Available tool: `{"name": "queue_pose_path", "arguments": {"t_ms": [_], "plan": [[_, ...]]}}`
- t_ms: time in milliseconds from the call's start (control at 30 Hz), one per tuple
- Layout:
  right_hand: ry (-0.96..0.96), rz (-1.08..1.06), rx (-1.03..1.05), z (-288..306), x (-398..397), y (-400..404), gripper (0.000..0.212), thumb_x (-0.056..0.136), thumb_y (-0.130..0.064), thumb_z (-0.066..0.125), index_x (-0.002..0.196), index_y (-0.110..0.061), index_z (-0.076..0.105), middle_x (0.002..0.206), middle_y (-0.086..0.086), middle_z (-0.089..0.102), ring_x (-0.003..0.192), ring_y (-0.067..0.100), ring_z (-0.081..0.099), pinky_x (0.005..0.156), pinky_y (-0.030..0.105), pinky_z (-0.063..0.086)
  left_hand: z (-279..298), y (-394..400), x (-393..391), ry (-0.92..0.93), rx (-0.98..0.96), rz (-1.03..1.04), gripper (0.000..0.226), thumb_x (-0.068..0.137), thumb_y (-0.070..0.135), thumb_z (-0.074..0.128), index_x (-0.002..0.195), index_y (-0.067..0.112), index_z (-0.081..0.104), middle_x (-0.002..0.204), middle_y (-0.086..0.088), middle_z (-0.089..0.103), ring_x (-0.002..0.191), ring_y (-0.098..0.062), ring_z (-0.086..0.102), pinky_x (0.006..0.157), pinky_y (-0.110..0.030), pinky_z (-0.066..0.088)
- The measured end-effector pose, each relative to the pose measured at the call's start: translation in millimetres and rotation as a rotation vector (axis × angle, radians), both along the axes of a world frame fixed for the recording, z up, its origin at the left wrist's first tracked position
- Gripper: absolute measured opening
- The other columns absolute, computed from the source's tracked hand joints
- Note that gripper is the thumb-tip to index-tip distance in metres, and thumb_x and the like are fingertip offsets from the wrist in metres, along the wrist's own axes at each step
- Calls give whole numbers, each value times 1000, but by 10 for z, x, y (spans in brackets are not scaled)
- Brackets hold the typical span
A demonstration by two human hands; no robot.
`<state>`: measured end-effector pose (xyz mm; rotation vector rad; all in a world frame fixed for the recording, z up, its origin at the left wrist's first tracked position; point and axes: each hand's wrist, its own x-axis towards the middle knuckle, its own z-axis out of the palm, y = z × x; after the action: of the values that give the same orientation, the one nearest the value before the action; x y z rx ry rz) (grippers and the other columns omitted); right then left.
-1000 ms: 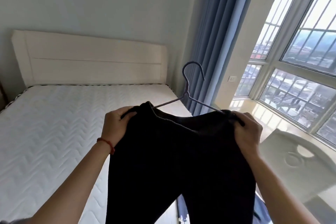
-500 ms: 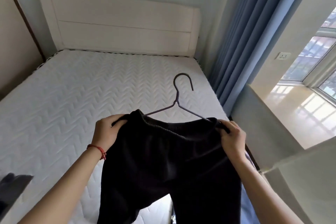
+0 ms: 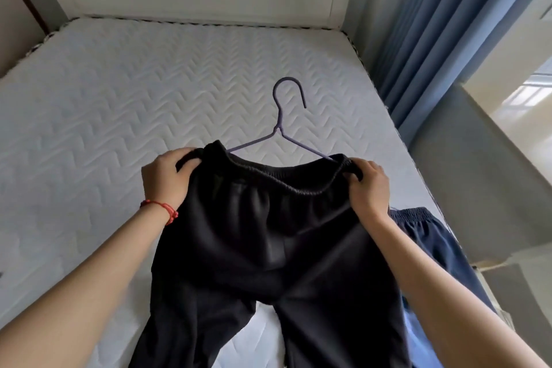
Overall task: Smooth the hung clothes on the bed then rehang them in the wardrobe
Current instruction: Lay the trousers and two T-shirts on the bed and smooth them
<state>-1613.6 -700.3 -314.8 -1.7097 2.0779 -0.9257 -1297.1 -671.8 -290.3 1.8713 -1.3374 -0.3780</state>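
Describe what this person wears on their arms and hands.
Both forearms are bare, with no sleeves, gloves, rings or watch in view. The left hand has a thin red cord bracelet with a small knot or bead around its wrist. The right hand and its wrist wear nothing.

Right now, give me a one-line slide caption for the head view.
Both hands, left and right, hold black trousers on a purple hanger above the white mattress.
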Motion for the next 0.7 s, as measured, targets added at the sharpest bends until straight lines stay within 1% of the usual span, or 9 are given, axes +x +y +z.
{"name": "queue_pose_path", "arguments": {"t_ms": [67,133,167,300,367,433,533,633,700], "plan": [[112,-14,127,-379,52,-76,47,89,-19,54,135,-17,44,132,11,51,125,31,40,108,40,26,-486,-56,14,-154,90,8,42,82,27,65,121,13,58,127,-12,59,118,-32,53,96,-40,40],[113,-24,270,-747,121,-35,57,90,-23,53,142,-16,31,139,15,44,130,32,37,109,42,25,-957,45,15,-161,210,-13,51,79,26,68,126,13,53,134,-11,52,124,-32,46,98,-43,38],[90,-15,323,-917,160,41,59,90,-23,54,143,-15,29,139,16,43,129,33,38,108,42,28,-1179,154,19,-139,255,-30,51,78,24,69,125,13,55,133,-12,52,124,-32,46,98,-43,39],[-112,36,447,-1457,389,684,51,88,-14,56,137,-12,40,130,12,54,118,29,52,99,34,38,-1902,897,70,-51,415,-61,43,77,17,70,117,8,61,127,-16,55,119,-33,49,101,-42,39],[-217,7,474,-1662,531,1125,43,87,-9,56,129,-9,49,113,10,64,105,28,59,85,25,39,-2122,1343,91,1,485,-27,40,77,15,70,115,6,62,126,-18,55,118,-34,50,101,-43,40],[-303,-56,528,-1821,718,1589,33,87,-7,55,119,-8,56,99,9,69,95,27,62,73,19,36,-2287,1791,110,-22,544,15,40,76,14,71,115,5,63,124,-19,57,116,-36,52,99,-45,42],[-433,-66,713,-1977,1093,2177,21,88,-13,51,104,-15,64,88,3,68,79,16,60,59,11,39,-2457,2355,121,-124,660,80,52,73,21,74,121,6,58,129,-22,53,118,-39,51,93,-50,44],[-627,-61,906,-2170,1508,2553,14,89,-16,50,82,-20,62,82,1,66,76,16,59,63,14,41,-2566,2671,134,-118,808,191,74,68,33,77,129,4,48,136,-27,43,123,-44,44,93,-53,42],[-718,-97,993,-2326,1745,2718,12,87,-21,53,83,-21,64,84,1,68,80,18,63,70,23,46,-2626,2761,161,-85,830,239,86,64,49,73,131,2,44,134,-32,42,121,-48,44,93,-54,41]]}}
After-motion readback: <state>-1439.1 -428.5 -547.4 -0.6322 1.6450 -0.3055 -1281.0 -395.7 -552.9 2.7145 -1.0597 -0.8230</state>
